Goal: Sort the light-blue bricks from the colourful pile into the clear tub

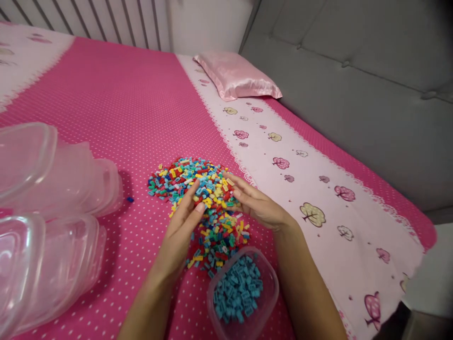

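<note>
- Bed [116, 94] before you, pillow [240, 78] at its far right corner.
- Stacked tubs [71, 174], well in from its right edge.
- Brick pile [212, 191], between them and that edge.
- Tub [271, 293] of blue bricks [239, 289], just nearer you.
- Your left hand [182, 219] and right hand [260, 208], flanking the pile, fingers released and curved.
- Loose brick [130, 199] beside the stacked tubs.

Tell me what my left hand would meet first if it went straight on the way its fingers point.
Your left hand would probably meet the loose pile of small, multicoloured plastic bricks first; whether it already touches them is unclear.
</note>
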